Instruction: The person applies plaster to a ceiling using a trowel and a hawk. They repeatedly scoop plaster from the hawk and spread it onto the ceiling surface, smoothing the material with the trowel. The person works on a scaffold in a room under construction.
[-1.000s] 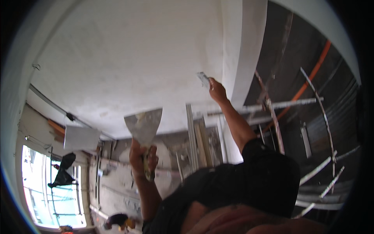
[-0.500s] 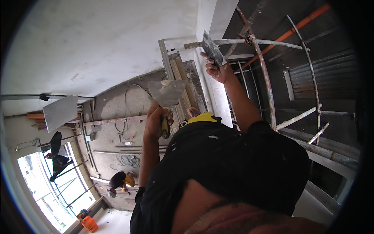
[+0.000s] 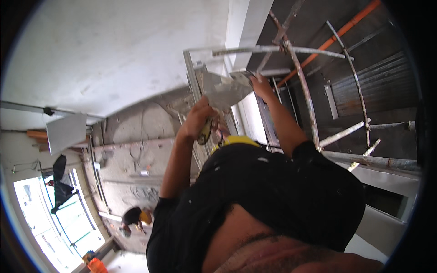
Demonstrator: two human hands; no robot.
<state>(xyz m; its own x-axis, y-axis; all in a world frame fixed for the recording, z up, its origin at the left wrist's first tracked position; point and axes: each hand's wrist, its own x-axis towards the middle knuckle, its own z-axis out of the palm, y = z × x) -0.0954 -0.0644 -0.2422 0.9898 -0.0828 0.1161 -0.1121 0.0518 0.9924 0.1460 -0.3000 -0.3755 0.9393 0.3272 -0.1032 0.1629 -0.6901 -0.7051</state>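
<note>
Clearly, the left grip [image 3: 199,119] clasps a scraper [image 3: 215,94] below its blade [image 3: 223,92], right grip [image 3: 261,86] a flat tool [image 3: 242,78].

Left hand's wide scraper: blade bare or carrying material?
Carrying some: pale smears show near the far edge of the wide scraper in the left hand; the amount cannot be told.

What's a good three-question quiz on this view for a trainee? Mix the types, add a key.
1. True or false: the right hand is empty.
2. Which colour is the long pipe at upper right? A) blue B) orange C) green
3. Fill in: the left hand grips the wide scraper by its ____.

Key:
1. False; it holds a flat metal tool.
2. B
3. handle
</note>
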